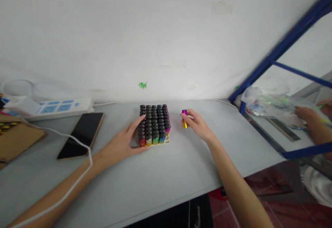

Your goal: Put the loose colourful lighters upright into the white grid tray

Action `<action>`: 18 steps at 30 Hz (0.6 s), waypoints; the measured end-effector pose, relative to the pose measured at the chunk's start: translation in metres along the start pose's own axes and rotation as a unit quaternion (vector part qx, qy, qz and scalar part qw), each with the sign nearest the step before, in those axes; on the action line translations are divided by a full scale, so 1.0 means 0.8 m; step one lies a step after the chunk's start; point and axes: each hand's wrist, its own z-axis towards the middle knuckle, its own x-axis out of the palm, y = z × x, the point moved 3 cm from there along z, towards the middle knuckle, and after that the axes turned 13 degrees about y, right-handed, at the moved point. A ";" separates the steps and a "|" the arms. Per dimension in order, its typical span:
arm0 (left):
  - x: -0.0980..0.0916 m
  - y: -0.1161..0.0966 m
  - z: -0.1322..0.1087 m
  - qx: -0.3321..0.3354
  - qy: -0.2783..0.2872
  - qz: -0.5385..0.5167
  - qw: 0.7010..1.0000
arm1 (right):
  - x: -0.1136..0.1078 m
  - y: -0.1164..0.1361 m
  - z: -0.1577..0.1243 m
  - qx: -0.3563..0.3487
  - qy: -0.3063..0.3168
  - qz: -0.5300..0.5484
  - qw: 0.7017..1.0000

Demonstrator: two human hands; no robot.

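Rows of black-topped lighters (155, 121) stand upright and close together in a pale tray (165, 142) on the table. Their bodies are red, yellow, green, blue and purple, and one slot at the front right corner holds no lighter. My left hand (129, 136) grips the left side of this block, thumb at the front corner and fingers along the side. To the right of the block, my right hand (194, 121) pinches a single shiny lighter (184, 124), purple at the top and gold below. It is held roughly upright, apart from the tray; the fingers partly cover it.
Left of my arm lie a dark phone (82, 134), a white power strip (62, 107) and a piece of cardboard (20, 138). A white cable (89, 152) crosses my left forearm. Beyond a blue metal frame (259, 74) at right, another person's hands (306, 113) touch plastic bags (269, 103).
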 end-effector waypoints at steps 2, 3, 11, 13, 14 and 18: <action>0.001 0.002 0.000 -0.002 0.013 0.001 1.000 | 0.027 0.005 0.006 -0.018 0.016 0.084 0.996; 0.002 0.004 -0.001 -0.003 0.018 0.002 1.000 | 0.040 0.007 0.007 -0.024 0.019 0.109 0.994; 0.004 0.012 -0.002 0.005 0.005 0.001 1.000 | 0.078 0.014 -0.005 0.009 0.009 0.162 0.987; 0.003 0.011 -0.003 0.002 0.011 0.003 1.000 | 0.078 0.013 -0.006 0.018 -0.007 0.149 0.989; 0.002 0.010 -0.003 0.002 0.013 0.004 1.000 | 0.078 0.012 -0.005 0.020 -0.013 0.149 0.989; 0.000 0.007 -0.003 0.005 0.014 0.010 1.000 | 0.077 0.006 -0.005 0.046 -0.043 0.182 0.981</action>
